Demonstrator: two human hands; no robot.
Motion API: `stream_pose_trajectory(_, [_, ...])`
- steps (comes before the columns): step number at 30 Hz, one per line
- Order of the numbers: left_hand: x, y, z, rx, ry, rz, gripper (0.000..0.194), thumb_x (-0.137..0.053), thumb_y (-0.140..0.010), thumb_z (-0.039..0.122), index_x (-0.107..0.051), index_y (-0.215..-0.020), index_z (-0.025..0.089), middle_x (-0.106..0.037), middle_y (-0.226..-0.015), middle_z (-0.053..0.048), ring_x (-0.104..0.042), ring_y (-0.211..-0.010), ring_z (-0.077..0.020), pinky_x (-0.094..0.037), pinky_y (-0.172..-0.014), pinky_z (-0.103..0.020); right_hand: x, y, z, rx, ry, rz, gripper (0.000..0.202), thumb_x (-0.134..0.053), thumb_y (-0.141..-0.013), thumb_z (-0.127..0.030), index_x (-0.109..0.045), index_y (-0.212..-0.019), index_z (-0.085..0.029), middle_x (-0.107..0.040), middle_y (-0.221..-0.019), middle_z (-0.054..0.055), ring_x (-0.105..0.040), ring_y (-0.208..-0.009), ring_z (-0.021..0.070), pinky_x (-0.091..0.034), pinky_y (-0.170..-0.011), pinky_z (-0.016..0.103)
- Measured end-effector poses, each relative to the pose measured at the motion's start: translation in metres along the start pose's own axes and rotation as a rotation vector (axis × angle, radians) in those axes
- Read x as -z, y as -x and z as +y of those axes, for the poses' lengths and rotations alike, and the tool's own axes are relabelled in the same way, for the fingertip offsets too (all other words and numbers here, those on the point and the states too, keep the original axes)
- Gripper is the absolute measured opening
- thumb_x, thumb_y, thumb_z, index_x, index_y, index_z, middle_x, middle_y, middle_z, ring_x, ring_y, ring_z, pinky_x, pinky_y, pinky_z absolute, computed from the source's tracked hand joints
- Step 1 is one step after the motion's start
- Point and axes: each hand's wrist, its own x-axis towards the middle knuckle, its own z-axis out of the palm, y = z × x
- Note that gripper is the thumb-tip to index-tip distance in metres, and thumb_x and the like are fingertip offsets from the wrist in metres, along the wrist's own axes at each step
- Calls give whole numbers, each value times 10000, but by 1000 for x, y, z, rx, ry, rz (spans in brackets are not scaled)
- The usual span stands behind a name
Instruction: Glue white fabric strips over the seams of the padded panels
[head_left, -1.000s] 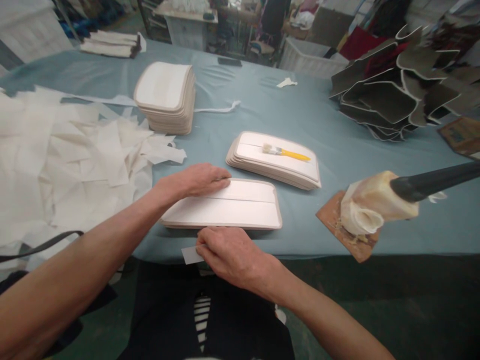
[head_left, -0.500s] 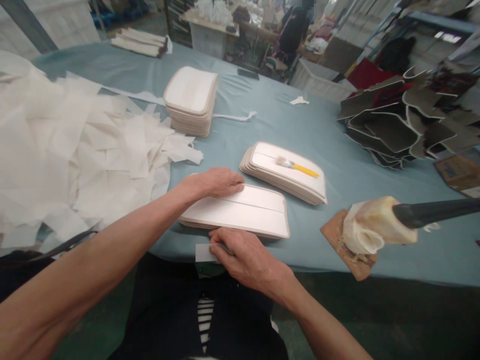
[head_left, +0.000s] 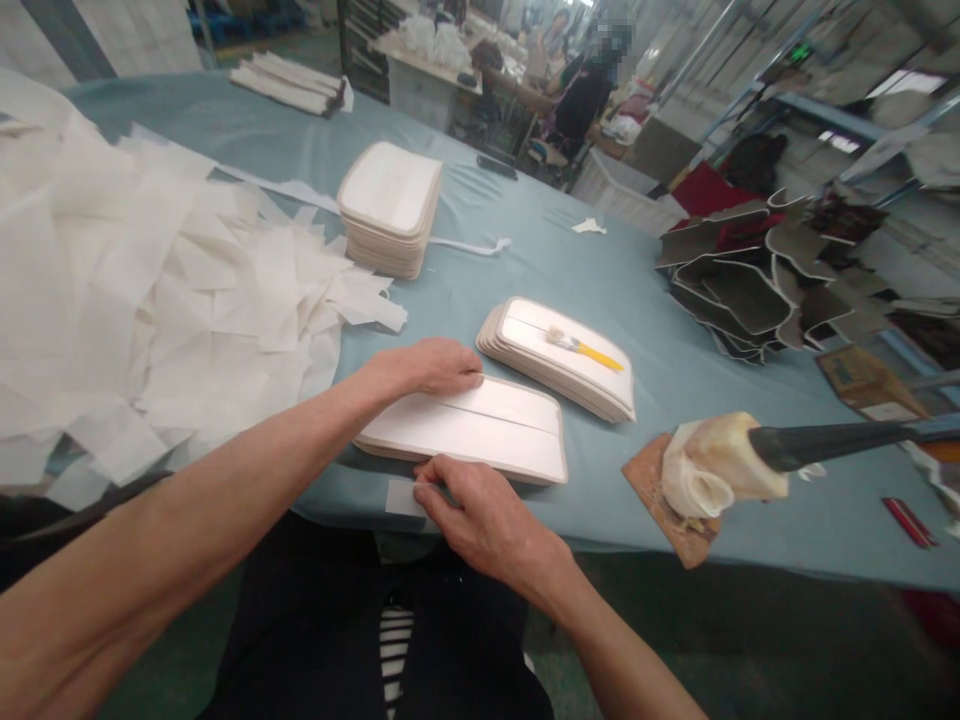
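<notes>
A low stack of white panels (head_left: 495, 430) with beige edging lies at the table's front, a line running along the top one. Across its left part reaches my left hand (head_left: 442, 366), closed with its fingers together at the far edge of the top panel. My right hand (head_left: 484, 505) is at the near edge, thumb and forefinger pinched at a small white slip (head_left: 402, 498). Part of the slip is hidden by the fingers. Just behind, a second stack of panels (head_left: 525, 365) carries a paintbrush (head_left: 585, 350) with a yellow handle.
Loose white strips (head_left: 187, 290) are heaped on the left. A taller panel stack (head_left: 390, 190) stands behind. On the right are a dark-handled, glue-crusted pot (head_left: 720, 465) on a brown board (head_left: 671, 520), and grey curved pieces (head_left: 742, 280). A person (head_left: 581, 100) sits in the background.
The view has tilted and shifted slightly, so items on the right appear further left. Both hands keep nearly the same place at the front panel stack.
</notes>
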Motion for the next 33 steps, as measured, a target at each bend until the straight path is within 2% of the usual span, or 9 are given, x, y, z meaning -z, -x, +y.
stream_pose_trajectory(4, [-1, -2, -4, -9, 51, 11, 441, -396, -960, 428, -771, -1111, 251, -799, -1171, -71, -706, -988, -233, -504, -875, -321, 3, 3, -2, 0, -41, -17, 145, -583, -1011, -191, -614, -870, -204, -672, -835, 2, -570, -796, 153, -371, -753, 281])
stream_pose_trajectory(9, [12, 13, -14, -35, 162, 102, 450, -372, -986, 421, -731, -1184, 235, -783, -1226, -50, -698, -1036, -209, -499, -922, -299, 22, 13, -6, -60, -374, -28, 213, -573, -1007, -339, -607, -848, -202, -580, -694, -42, -478, -629, 109, -334, -591, 237])
stream_pose_trajectory(12, [19, 42, -21, 32, 220, 295, 520, -286, -1024, 432, -679, -1267, 194, -749, -1304, -84, -675, -1155, -227, -483, -1020, -336, 39, 7, -4, -69, -539, -3, 330, -620, -966, -510, -603, -880, -192, -552, -694, -39, -459, -614, 105, -335, -551, 224])
stream_pose_trajectory(14, [16, 69, -26, 133, 338, 530, 508, -321, -1021, 462, -693, -1230, 187, -766, -1258, -82, -683, -1153, -230, -491, -1020, -337, 50, -4, -2, -61, -572, 11, 396, -667, -910, -581, -590, -866, -195, -515, -680, -48, -425, -601, 99, -326, -536, 222])
stream_pose_trajectory(17, [-3, 111, -29, 354, 557, 808, 441, -450, -991, 525, -739, -1117, 216, -808, -1098, -41, -722, -1049, -215, -522, -946, -300, 58, -24, -1, -49, -557, 63, 432, -708, -844, -609, -564, -796, -204, -474, -671, -56, -380, -603, 95, -310, -536, 226])
stream_pose_trajectory(19, [-24, 134, -27, 492, 641, 879, 418, -502, -964, 545, -744, -1090, 227, -814, -1059, -31, -729, -1012, -211, -541, -887, -284, 60, -38, -1, -37, -549, 76, 443, -705, -827, -614, -543, -761, -207, -465, -670, -56, -373, -611, 95, -308, -550, 233])
stream_pose_trajectory(22, [-56, 157, -22, 612, 645, 892, 391, -532, -943, 540, -752, -1063, 239, -812, -1068, -33, -728, -1014, -222, -559, -890, -299, 59, -55, -4, -52, -516, 27, 429, -669, -843, -610, -545, -770, -206, -449, -664, -61, -363, -602, 95, -293, -551, 242])
stream_pose_trajectory(27, [-95, 169, -10, 540, 540, 921, 317, -552, -974, 486, -749, -1051, 250, -799, -1073, -45, -730, -1026, -235, -560, -1001, -361, 56, -80, -10, -123, -273, -25, 382, -622, -901, -532, -560, -728, -197, -444, -624, -58, -360, -583, 97, -246, -539, 257])
stream_pose_trajectory(33, [-113, 165, -4, 353, 420, 1008, 176, -587, -1000, 283, -726, -1098, 235, -784, -1139, -63, -718, -1093, -225, -555, -1041, -376, 51, -103, -19, -204, -24, -11, 380, -617, -950, -474, -589, -695, -193, -468, -594, -48, -382, -575, 105, -241, -545, 272])
